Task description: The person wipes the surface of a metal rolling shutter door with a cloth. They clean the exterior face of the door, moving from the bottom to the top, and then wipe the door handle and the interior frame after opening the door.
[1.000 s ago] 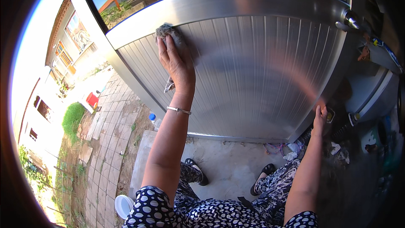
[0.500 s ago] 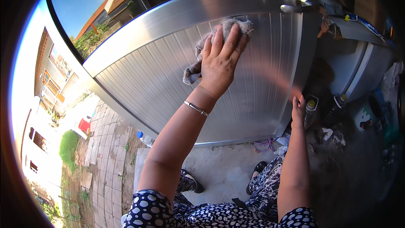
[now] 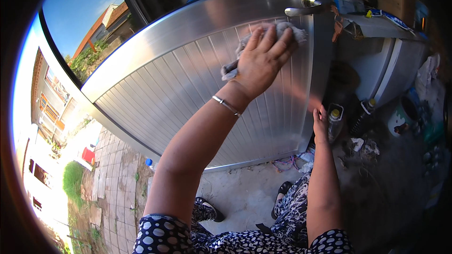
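The person's left hand (image 3: 263, 63) lies over a grey cloth (image 3: 295, 34), its grip flattened — fingers nearly straight, slightly parted, pinning the cloth to the door. The cloth is bunched under the fingertips, with a loose fold showing beside the wrist, on the upper right part of the ribbed metal door panel (image 3: 188, 94). It sits below the door handle (image 3: 301, 11) and apart from it. A thin silver bracelet (image 3: 227, 106) circles the left wrist.

The right hand (image 3: 320, 124) is low at the door's right edge, fingers pointing up; whether its grip has hold of that edge cannot be told. Just beside it stands a yellow-capped bottle (image 3: 335, 124). Dark shoes (image 3: 284, 188) show on the concrete floor (image 3: 245, 188) — below the panel.
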